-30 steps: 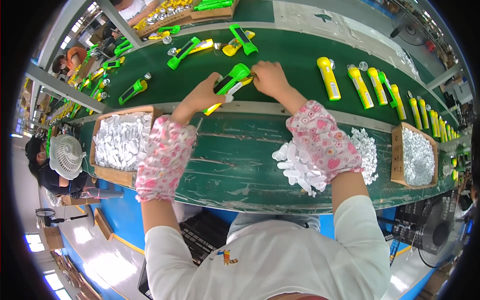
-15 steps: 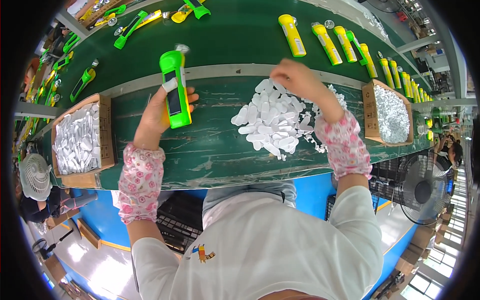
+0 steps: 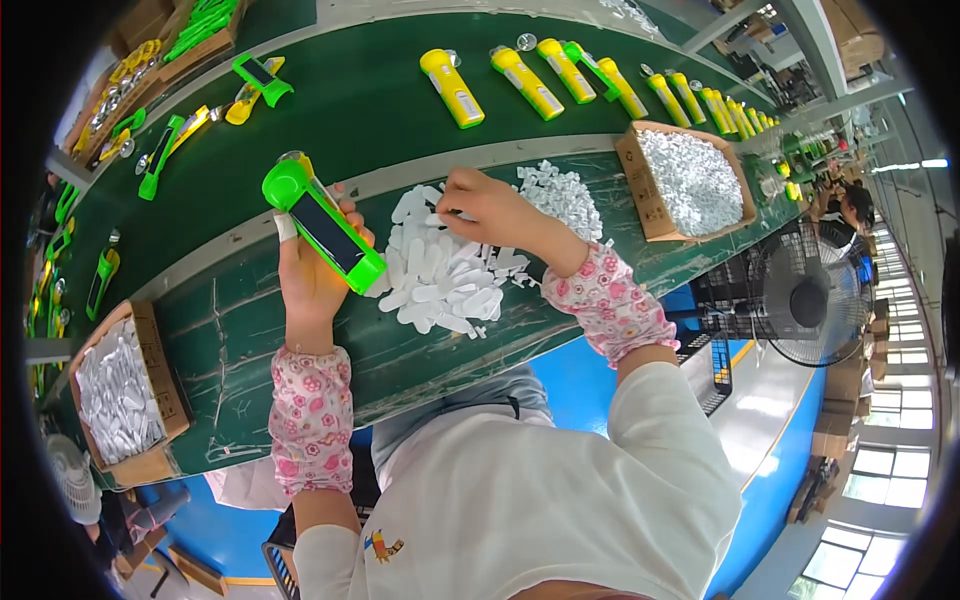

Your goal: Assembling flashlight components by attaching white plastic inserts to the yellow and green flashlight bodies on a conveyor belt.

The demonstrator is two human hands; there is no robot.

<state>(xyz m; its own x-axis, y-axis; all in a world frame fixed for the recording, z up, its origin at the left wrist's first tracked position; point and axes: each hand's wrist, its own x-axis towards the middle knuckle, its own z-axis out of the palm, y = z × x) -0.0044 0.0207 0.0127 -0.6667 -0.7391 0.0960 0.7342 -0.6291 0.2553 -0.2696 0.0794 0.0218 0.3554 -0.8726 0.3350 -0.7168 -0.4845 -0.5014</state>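
Observation:
My left hand [image 3: 308, 272] grips a green flashlight [image 3: 322, 222] with a dark panel on its side, held above the green workbench [image 3: 250, 330]. My right hand [image 3: 485, 208] rests on a heap of small white plastic pieces [image 3: 440, 270] and pinches one of them between the fingertips. Both forearms wear pink flowered sleeve covers.
A cardboard box of white pieces [image 3: 692, 180] stands at the right, another [image 3: 120, 392] at the left. Yellow flashlights [image 3: 452, 88] and green ones [image 3: 262, 78] lie on the green conveyor belt behind. A floor fan [image 3: 800, 300] stands to the right; another person [image 3: 852, 205] works farther along.
My left hand has carried the green flashlight from the belt back over the bench. My right hand moved onto the white pile and closed on a piece.

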